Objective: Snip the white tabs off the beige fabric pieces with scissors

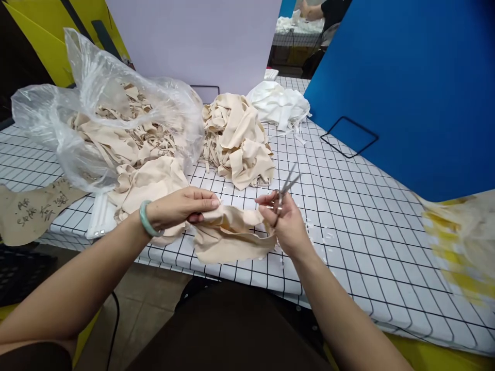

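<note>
- The grid-patterned table cover (348, 216) spreads under and beyond both hands, white with black lines, its near edge just below the wrists.
- A blue panel (406, 87) stands well beyond the right hand, up and to its right, with a black wire frame (349, 136) lying at its foot.
- A clear plastic bag (96, 118) stuffed with beige fabric strips sits beyond the left hand, up and to its left.
- A heap of beige fabric (237, 141) lies beyond the gap between the hands; a white fabric heap (278, 105) lies just behind it.
- A brown paper pattern with handwriting (31, 211) lies well to the left of the left hand, at the table edge.
- The beige fabric piece (228, 234) stretches between the two hands and droops over the table edge beneath them.
- The left hand (181, 208), a green bangle (146, 219) on its wrist, is curled closed, thumb and fingertips pinching the fabric piece's left end.
- The right hand (284, 221) is loosely closed: fingers grip the scissors (286, 185) and also touch the fabric piece's right end.
- The scissors' blades point up and away from the right hand, slightly parted.
- Small white scraps (320, 234) lie scattered just right of the right hand.
</note>
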Demonstrator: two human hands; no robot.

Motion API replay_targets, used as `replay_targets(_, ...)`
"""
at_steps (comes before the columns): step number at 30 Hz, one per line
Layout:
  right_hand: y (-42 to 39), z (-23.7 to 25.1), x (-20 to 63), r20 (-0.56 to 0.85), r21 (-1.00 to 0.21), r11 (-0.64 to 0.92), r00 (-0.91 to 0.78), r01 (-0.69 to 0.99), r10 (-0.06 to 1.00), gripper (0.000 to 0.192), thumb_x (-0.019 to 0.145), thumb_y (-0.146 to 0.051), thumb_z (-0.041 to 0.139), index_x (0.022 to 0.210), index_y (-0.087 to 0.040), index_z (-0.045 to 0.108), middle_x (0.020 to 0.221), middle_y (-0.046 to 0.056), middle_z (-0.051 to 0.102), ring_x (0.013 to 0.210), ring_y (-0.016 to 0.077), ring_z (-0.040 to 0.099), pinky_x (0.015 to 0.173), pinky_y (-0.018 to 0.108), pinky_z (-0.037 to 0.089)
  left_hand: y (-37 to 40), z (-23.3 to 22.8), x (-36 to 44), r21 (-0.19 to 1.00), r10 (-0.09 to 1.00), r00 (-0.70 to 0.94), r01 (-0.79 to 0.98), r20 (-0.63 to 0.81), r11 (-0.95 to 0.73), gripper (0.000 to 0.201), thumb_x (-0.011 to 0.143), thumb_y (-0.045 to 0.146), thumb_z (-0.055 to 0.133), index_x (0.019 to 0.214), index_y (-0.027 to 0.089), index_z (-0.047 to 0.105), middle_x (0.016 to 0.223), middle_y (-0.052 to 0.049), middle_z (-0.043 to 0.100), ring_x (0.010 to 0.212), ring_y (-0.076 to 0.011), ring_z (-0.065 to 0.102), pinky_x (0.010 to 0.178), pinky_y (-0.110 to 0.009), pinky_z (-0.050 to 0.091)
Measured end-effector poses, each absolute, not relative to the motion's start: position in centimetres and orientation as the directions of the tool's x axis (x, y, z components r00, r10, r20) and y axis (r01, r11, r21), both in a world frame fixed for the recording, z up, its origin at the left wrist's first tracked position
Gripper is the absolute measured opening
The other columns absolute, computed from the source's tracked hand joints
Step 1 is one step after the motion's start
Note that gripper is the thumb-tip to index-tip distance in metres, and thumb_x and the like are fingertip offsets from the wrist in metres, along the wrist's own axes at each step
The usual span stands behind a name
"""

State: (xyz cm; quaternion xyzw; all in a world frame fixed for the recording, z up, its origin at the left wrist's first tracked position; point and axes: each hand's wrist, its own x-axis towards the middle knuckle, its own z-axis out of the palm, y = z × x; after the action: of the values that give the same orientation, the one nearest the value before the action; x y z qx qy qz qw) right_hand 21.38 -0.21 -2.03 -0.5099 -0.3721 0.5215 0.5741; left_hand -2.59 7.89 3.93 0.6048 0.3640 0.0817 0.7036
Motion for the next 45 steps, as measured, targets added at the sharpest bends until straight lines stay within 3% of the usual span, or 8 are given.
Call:
replay_targets(4,-0.6,-2.3,17.1,-0.010,-0.980,-0.011,-0.005,-0.200,1.000,0.045,0.072,-0.035,0.083,0.101,-0.029,0.049,0.125,0.003,0.060,0.088,0.0169,0.061,0.072,0.032,0.053,5.2,4.7,-2.7,0.869,0.601,0.689,0.087,-0.406,0.487,0.025,0.078,0.022,0.067,0.100,0.012,0.071,0.074,-0.004,0.062,0.058,-0.0080,0.050,0.053,-0.018,0.039)
replay_targets(9,-0.3,-2.7,15.9,-0.139,-0.940,-0.182,-0.164,-0.288,0.977,0.047,0.063,-0.040,0.086,0.091,-0.026,0.050,0.076,-0.005,0.058,0.058,0.0112,0.050,0.053,0.025,0.043,4.7,5.8,-3.5,0.936,0.614,0.707,0.234,-0.351,0.265,0.019,0.082,0.022,0.068,0.099,0.014,0.072,0.086,-0.006,0.069,0.069,-0.0114,0.059,0.061,-0.020,0.047)
replay_targets(13,1.4,-1.9,18.4,-0.112,-0.928,-0.173,-0.195,-0.331,0.974,0.041,0.063,-0.035,0.086,0.090,-0.025,0.057,0.075,-0.004,0.056,0.060,0.0114,0.050,0.054,0.024,0.041,4.6,6.1,-4.4,0.901,0.635,0.679,0.428,-0.369,0.067,0.023,0.086,0.035,0.068,0.080,0.013,0.071,0.064,0.001,0.059,0.055,-0.0080,0.046,0.049,-0.017,0.035)
replay_targets(21,1.5,-2.8,16.7,-0.171,-0.876,-0.286,-0.304,-0.388,0.937,0.044,0.058,-0.041,0.086,0.089,-0.025,0.058,0.076,-0.003,0.060,0.062,0.0136,0.053,0.061,0.027,0.045,2.4,5.9,-2.7,0.963,0.553,0.790,0.188,-0.264,0.190,0.037,0.097,0.043,0.051,0.096,0.013,0.072,0.054,0.006,0.033,0.048,-0.0075,0.027,0.044,-0.020,0.024)
replay_targets(28,0.2,-3.9,14.2,-0.182,-0.818,-0.334,-0.341,-0.467,0.922,0.047,0.060,-0.043,0.089,0.090,-0.023,0.058,0.072,-0.006,0.053,0.060,0.0105,0.049,0.061,0.026,0.045,0.9,4.5,-1.0,0.968,0.807,0.564,0.051,0.176,-0.247,0.030,0.098,0.036,0.053,0.082,0.018,0.072,0.109,-0.011,0.058,0.111,-0.0236,0.055,0.096,-0.034,0.048)
replay_targets(31,-0.9,-3.9,13.6,-0.202,-0.812,-0.370,-0.378,-0.452,0.904,0.053,0.064,-0.050,0.086,0.099,-0.024,0.057,0.070,-0.006,0.053,0.058,0.0115,0.051,0.059,0.028,0.046,0.3,2.9,0.2,0.982,0.876,0.444,-0.081,0.191,-0.174,0.032,0.100,0.036,0.050,0.080,0.017,0.067,0.104,-0.009,0.057,0.084,-0.0170,0.058,0.075,-0.029,0.051)
replay_targets(37,-3.5,-2.9,19.1,-0.096,-0.995,-0.094,-0.069,0.033,0.993,0.042,0.072,-0.052,0.079,0.098,-0.026,0.059,0.101,0.004,0.062,0.092,0.0230,0.060,0.080,0.038,0.049,-0.5,0.2,2.0,0.991,0.952,0.289,-0.120,0.099,-0.066,0.031,0.100,0.035,0.050,0.081,0.016,0.064,0.096,-0.005,0.051,0.057,-0.0068,0.037,0.049,-0.023,0.035)
replay_targets(45,-6.8,-2.0,23.2,0.175,-0.743,0.186,-0.081,0.643,0.981,0.038,0.069,-0.052,0.081,0.076,-0.024,0.057,0.072,0.002,0.061,0.073,0.0219,0.052,0.071,0.039,0.041,-1.7,-1.4,4.9,0.993,0.888,0.460,-0.095,-0.017,0.068,0.036,0.100,0.039,0.047,0.076,0.016,0.061,0.103,-0.008,0.049,0.065,-0.0107,0.042,0.049,-0.023,0.041)
